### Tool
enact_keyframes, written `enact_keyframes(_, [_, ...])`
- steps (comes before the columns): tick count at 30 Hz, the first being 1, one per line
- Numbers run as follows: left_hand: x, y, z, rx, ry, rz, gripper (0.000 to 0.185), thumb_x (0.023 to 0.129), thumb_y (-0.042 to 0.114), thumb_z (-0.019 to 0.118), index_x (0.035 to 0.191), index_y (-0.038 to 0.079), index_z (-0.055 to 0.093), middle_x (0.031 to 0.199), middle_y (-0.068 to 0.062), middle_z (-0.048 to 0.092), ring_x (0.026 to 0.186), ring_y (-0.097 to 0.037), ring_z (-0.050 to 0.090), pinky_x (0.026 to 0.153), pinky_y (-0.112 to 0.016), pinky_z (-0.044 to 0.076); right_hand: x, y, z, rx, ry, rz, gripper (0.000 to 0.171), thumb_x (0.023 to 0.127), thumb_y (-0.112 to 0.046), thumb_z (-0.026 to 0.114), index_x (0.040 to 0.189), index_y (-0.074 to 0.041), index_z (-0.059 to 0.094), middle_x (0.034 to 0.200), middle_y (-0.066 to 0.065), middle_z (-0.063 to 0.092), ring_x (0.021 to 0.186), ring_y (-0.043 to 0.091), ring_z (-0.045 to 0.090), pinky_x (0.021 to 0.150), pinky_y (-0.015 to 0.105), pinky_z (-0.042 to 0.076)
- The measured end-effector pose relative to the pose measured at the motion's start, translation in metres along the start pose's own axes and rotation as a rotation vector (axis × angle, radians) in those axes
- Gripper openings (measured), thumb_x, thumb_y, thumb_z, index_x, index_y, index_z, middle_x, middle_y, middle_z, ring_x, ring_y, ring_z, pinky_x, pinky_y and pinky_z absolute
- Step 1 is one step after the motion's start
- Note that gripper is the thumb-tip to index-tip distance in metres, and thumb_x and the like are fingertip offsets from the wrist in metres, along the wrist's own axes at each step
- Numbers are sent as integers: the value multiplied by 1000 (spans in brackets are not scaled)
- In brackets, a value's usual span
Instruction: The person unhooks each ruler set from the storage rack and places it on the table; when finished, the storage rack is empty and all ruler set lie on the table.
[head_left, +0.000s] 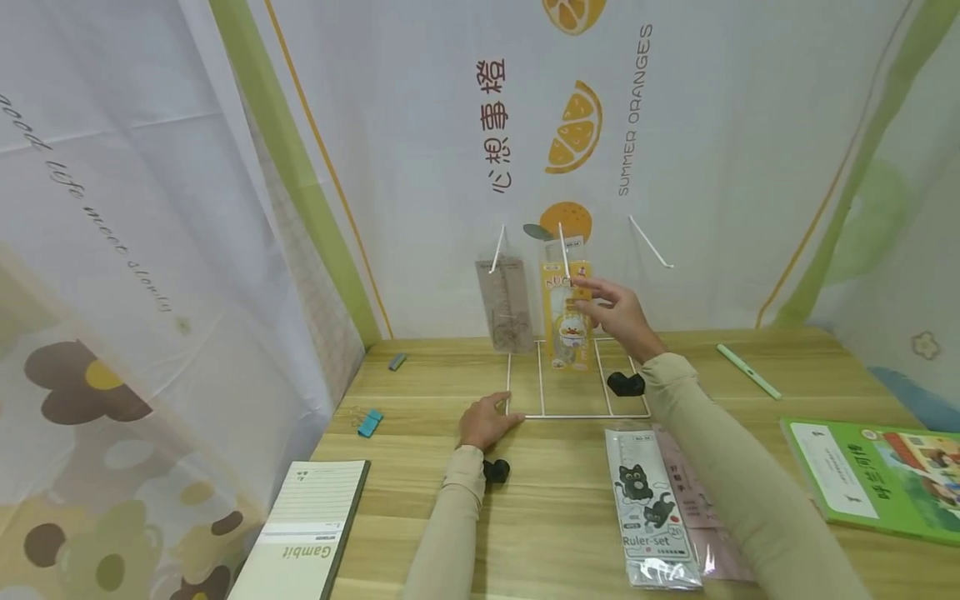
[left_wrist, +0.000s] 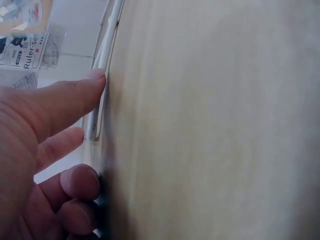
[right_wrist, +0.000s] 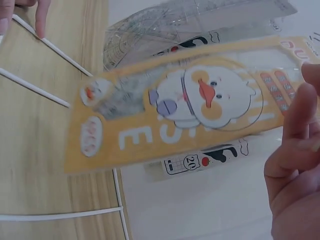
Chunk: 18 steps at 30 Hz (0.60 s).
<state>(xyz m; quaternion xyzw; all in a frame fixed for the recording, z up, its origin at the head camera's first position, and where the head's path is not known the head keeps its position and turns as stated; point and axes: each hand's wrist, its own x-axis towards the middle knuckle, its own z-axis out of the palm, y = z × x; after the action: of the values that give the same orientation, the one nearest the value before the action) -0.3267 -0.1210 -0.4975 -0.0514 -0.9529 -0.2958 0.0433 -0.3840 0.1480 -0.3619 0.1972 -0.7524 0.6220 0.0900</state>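
A yellow duck-print ruler set packet [head_left: 567,333] hangs at the middle hook of a white wire rack [head_left: 577,416]. At its upper right edge my right hand [head_left: 617,315] pinches it between thumb and fingers; the right wrist view shows the duck packet [right_wrist: 210,100] tilted, with those fingers [right_wrist: 295,120] at its top end. Behind it is a cat-print ruler set [head_left: 573,248], mostly covered. My left hand [head_left: 486,423] grips the rack's front left corner, its thumb [left_wrist: 85,95] on the bar in the left wrist view. A clear ruler packet [head_left: 506,304] hangs on the left hook.
The right hook [head_left: 651,243] stands bare. A cat-print ruler packet [head_left: 648,500] overlaps a pink packet [head_left: 712,550] in front of the rack. Around them lie a notebook [head_left: 303,525], a teal binder clip [head_left: 370,422], a grey eraser-like piece [head_left: 397,361], a green pen [head_left: 748,372] and a green book [head_left: 885,483].
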Motion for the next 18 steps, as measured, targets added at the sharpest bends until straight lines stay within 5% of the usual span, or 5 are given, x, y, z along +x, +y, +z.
enact_keyframes(5, [1,-1,0,-3,-8,0,56,85,43,78,133,15,67,128,-17,68,103,-39,69,71,-43,55,-10,1,-4,-1,-13,-22,46,96,-18,70,140,-7,59,131,11,60,87,12,63,63,25,50])
enact_keyframes(13, [-1,1,-2,-20,-12,3,56,86,41,77,133,13,67,129,-17,68,105,-39,69,74,-46,55,-28,-9,-9,-70,-38,-80,36,94,-14,72,128,-2,68,111,15,70,64,17,59,58,25,50])
enact_keyframes(18, [-2,2,-2,-27,-17,-2,55,87,41,77,133,13,66,130,-18,67,103,-39,69,72,-45,55,-39,-13,-9,-71,-50,-130,33,92,-7,74,123,2,69,108,5,73,57,12,55,56,27,51])
